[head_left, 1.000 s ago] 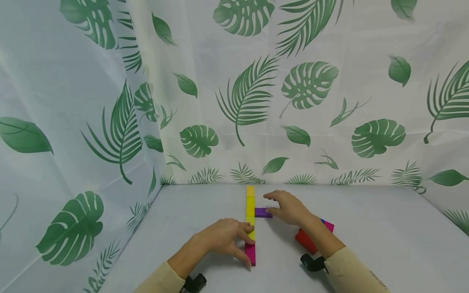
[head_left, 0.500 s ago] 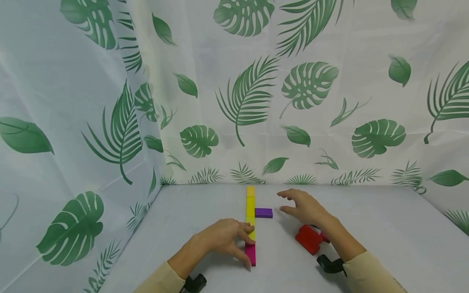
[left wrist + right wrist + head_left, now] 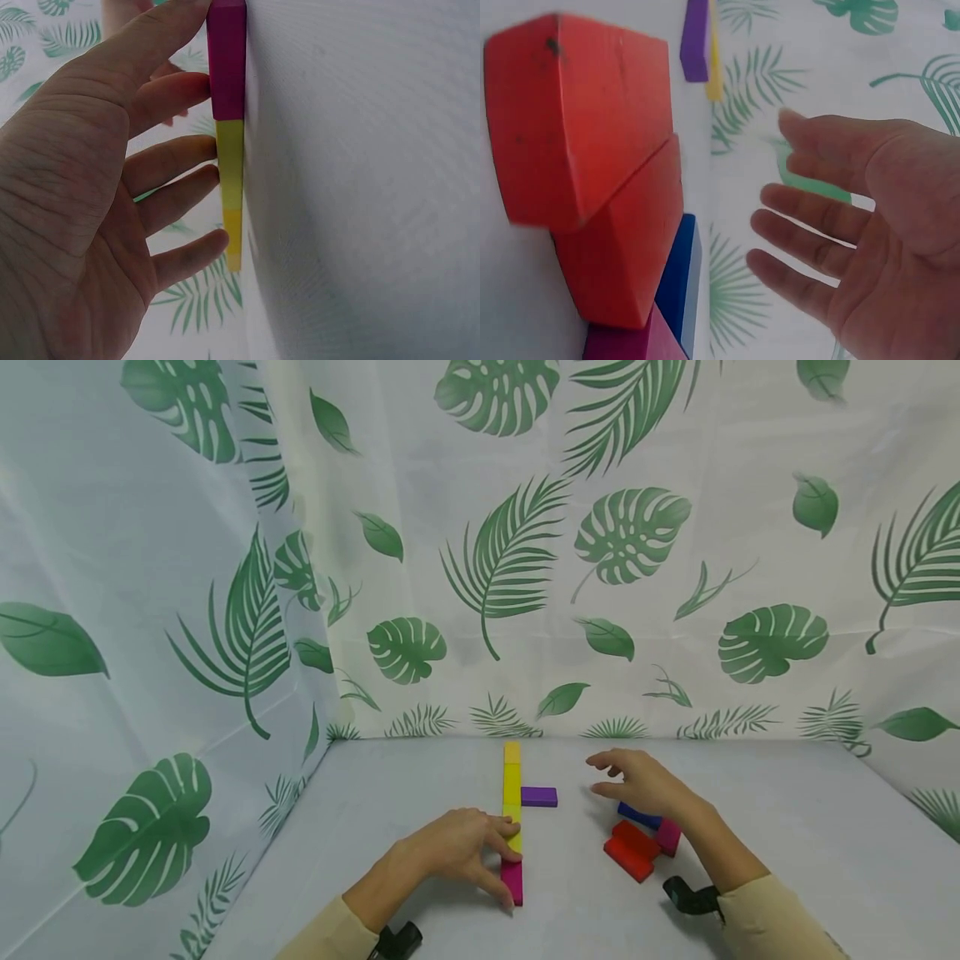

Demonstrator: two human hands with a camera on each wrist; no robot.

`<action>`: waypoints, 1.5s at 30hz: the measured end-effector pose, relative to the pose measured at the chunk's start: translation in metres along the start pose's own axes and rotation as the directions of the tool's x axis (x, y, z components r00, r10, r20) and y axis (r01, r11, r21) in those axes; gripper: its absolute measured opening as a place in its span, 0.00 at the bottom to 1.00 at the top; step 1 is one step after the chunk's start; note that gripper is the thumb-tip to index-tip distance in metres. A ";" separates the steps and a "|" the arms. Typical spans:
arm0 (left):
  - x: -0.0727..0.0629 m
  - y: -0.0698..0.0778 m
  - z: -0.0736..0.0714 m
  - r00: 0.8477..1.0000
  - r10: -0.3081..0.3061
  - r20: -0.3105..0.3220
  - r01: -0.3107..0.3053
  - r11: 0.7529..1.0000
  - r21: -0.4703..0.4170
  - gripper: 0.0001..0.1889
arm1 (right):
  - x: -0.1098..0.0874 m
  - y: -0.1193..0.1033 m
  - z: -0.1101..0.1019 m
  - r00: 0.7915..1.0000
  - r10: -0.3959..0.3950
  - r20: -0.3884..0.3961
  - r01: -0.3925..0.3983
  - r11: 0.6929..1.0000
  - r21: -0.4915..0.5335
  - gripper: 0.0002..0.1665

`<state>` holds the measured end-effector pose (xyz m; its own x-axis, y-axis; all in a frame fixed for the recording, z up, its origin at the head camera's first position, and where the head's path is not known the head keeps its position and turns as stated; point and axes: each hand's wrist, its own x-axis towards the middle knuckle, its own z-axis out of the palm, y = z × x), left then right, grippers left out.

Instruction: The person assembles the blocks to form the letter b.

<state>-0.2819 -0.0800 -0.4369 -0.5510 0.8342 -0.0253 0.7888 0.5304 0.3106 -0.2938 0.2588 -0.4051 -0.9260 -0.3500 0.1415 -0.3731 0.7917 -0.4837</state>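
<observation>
A straight row of blocks runs away from me on the table: a magenta block (image 3: 512, 885) nearest, then yellow blocks (image 3: 512, 783) with an orange-yellow block (image 3: 512, 752) at the far end. My left hand (image 3: 459, 845) lies over the near part, fingertips touching the row and thumb beside the magenta block. In the left wrist view its fingers (image 3: 172, 165) are spread and fairly straight. A purple block (image 3: 539, 797) juts out from the row's right side. My right hand (image 3: 643, 783) hovers to the right, fingers loosely bent, holding nothing.
Below the right hand lie two red blocks (image 3: 632, 852), a blue block (image 3: 639, 815) and another magenta block (image 3: 667, 837), close together. A leaf-print curtain (image 3: 517, 552) hangs behind the white table (image 3: 787, 843) and at its left. A black wrist camera (image 3: 690, 896) sits under the right sleeve.
My right hand has let go of the purple block and moved right, away from it. The purple block stays against the row. My left hand has not visibly moved.
</observation>
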 end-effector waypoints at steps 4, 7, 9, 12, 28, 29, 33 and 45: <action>0.000 0.000 0.000 1.000 0.005 -0.002 -0.005 1.000 -0.006 0.32 | -0.003 0.004 -0.004 0.997 0.058 0.053 -0.059 0.998 0.007 0.26; 0.000 0.000 0.000 1.000 0.011 -0.005 -0.011 1.000 -0.006 0.32 | -0.004 0.008 -0.006 0.992 0.092 0.085 -0.093 0.996 0.009 0.27; 0.000 0.000 -0.001 1.000 0.012 -0.005 -0.012 1.000 -0.004 0.33 | -0.004 0.011 -0.006 0.988 0.116 0.098 -0.118 0.993 0.010 0.28; 0.000 0.000 -0.001 1.000 0.011 -0.003 -0.011 1.000 -0.001 0.33 | -0.004 0.015 -0.007 0.986 0.127 0.111 -0.129 0.992 0.011 0.27; 0.000 0.001 -0.002 1.000 -0.004 -0.004 0.004 1.000 -0.007 0.32 | -0.008 0.026 -0.014 0.976 0.142 0.166 -0.149 0.988 0.030 0.23; -0.001 0.001 -0.002 1.000 -0.004 -0.004 0.004 1.000 -0.009 0.32 | -0.008 0.026 -0.014 0.976 0.140 0.169 -0.147 0.989 0.033 0.22; -0.001 0.002 -0.002 1.000 -0.007 0.001 0.007 1.000 -0.014 0.32 | -0.010 0.028 -0.016 0.974 0.132 0.185 -0.143 0.989 0.045 0.21; -0.001 0.001 -0.001 1.000 -0.007 -0.001 0.007 1.000 -0.002 0.32 | -0.012 0.032 -0.017 0.959 0.164 0.230 -0.179 0.983 0.046 0.19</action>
<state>-0.2804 -0.0804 -0.4358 -0.5569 0.8302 -0.0262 0.7843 0.5360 0.3122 -0.2961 0.2969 -0.4080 -0.9363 -0.3208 -0.1427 -0.1979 0.8180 -0.5402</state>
